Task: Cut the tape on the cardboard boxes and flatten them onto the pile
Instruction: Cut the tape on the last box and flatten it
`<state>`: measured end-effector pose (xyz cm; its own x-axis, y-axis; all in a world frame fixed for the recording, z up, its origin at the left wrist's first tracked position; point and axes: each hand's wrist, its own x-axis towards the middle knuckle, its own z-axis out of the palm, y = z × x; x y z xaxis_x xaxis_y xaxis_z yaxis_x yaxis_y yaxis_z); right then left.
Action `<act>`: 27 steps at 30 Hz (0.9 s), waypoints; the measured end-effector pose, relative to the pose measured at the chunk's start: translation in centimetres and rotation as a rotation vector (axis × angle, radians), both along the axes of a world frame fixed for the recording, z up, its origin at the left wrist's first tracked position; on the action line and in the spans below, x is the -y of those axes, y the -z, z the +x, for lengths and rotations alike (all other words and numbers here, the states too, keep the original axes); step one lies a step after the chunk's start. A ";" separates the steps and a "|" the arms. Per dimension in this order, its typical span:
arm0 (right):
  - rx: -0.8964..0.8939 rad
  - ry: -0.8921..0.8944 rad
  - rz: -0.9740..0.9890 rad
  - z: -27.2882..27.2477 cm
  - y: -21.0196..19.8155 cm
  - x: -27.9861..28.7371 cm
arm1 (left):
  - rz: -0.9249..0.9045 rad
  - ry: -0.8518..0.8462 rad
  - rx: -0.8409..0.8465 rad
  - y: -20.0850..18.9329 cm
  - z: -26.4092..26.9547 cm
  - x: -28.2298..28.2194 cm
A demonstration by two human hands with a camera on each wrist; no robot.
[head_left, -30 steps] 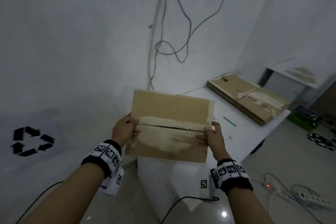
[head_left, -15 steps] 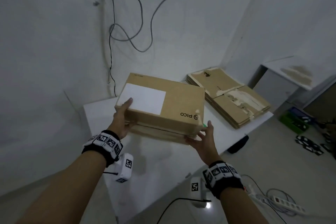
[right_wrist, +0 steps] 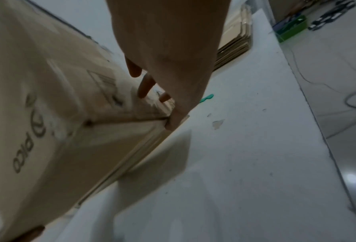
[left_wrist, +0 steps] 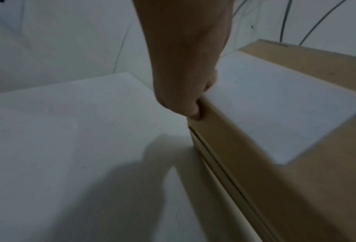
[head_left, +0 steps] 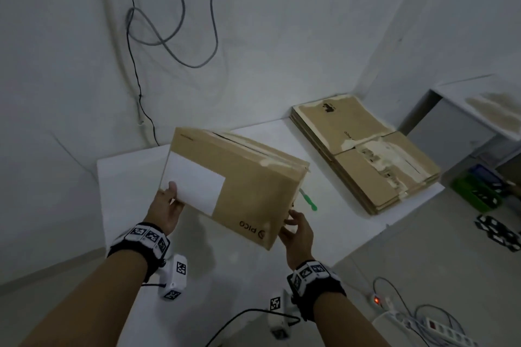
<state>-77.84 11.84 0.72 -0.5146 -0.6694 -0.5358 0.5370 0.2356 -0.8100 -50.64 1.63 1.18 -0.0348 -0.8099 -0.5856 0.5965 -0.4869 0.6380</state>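
We hold the cardboard box (head_left: 248,186) over the bench (head_left: 127,177), our left hand (head_left: 166,208) gripping its left end. Our right hand (head_left: 297,232) clasps its right end, near the bench's front edge.

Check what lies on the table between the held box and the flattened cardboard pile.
A green-handled cutter lies on the white table, partly hidden behind the cardboard box; otherwise bare tabletop up to the flattened pile. Head view shows it.

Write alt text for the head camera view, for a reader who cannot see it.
Two hands hold a closed cardboard box with a white label over a white table: the left hand at its near left corner, the right hand at its near right end. Beyond lie a green cutter and a pile of flattened boxes.
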 end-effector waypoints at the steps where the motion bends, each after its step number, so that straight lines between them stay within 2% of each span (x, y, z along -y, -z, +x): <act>1: -0.036 -0.045 0.046 -0.4 0.6 0.4 | 0.116 -0.083 -0.022 0.6 -0.2 0.6; 3: -0.112 -0.149 0.119 -1.4 1.9 1.0 | 0.139 -0.195 0.223 1.4 -0.6 2.3; 4: -0.170 -0.206 0.147 -2.1 2.6 1.3 | 0.127 -0.201 0.274 0.8 -1.1 2.3; 5: -0.246 -0.252 0.165 -3.1 3.1 1.6 | 0.115 -0.152 0.264 0.1 -1.9 2.1; 6: -0.329 -0.274 0.168 -4.1 3.7 2.0 | 0.008 -0.065 0.367 -0.7 -2.6 1.9; 9: -0.695 -0.327 0.210 -8.0 5.1 4.2 | 0.048 -0.164 0.322 -1.9 -3.4 2.8; 10: -0.836 -0.404 0.246 -9.4 5.3 5.3 | 0.030 -0.151 0.351 -2.2 -3.6 3.0; 12: -1.068 -0.635 0.298 -11.8 6.3 7.4 | 0.006 -0.161 0.514 -1.8 -3.8 3.1; 15: -1.242 -0.924 0.362 -14.2 8.2 9.6 | -0.026 -0.196 0.850 -1.3 -5.6 2.4; 17: -1.324 -1.046 0.326 -15.2 9.7 10.6 | -0.011 -0.142 1.085 -1.8 -7.9 1.7; 20: -1.396 -1.020 0.281 -16.4 11.7 11.3 | 0.019 -0.046 1.300 -1.4 -10.3 0.6; 22: -1.359 -0.996 0.250 -17.4 12.6 11.4 | -0.040 0.033 1.490 -0.5 -10.7 -0.1; 25: -1.246 -0.968 0.273 -17.7 10.9 11.6 | -0.139 0.136 1.779 0.3 -10.8 -0.6; 27: -1.252 -1.076 0.295 -17.9 10.5 12.1 | -0.224 0.215 1.882 0.1 -11.3 -0.7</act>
